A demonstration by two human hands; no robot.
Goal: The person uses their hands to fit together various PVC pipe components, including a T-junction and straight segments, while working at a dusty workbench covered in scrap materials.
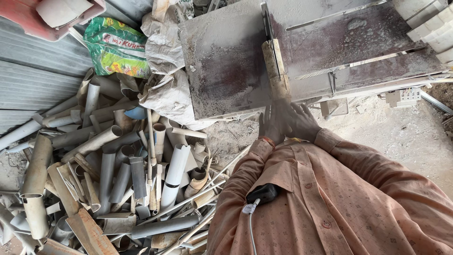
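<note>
Pipe (277, 71), short, dusty and tan, lying on the grey saw table (222, 71), with the thin upright blade (267, 21) running along its far end and the near end jutting past the table's front edge. Both hands closed around that near end, just below the table edge: left hand (270, 125) on the left of the pipe, fingers pressed together and wrapped about it; right hand (299, 122) on the right, fingers side by side and curled over the pipe, fingertips hidden behind it. Orange thread band (268, 140) on the left wrist. Peach button shirt (330, 198) filling the space below the table, a black device (263, 192) clipped at the chest with a white cable (250, 226) hanging down. Heap of cut grey and cream pipe offcuts (118, 174) left of the table and below its level, some split lengthwise, some whole. Crumpled pale sacks (167, 71) against the table's left edge, a green printed bag (115, 47) further left, a red tub (52, 16) beyond that. Sawdust thick over the table top and on the ground (401, 137) to the right of the hands.
</note>
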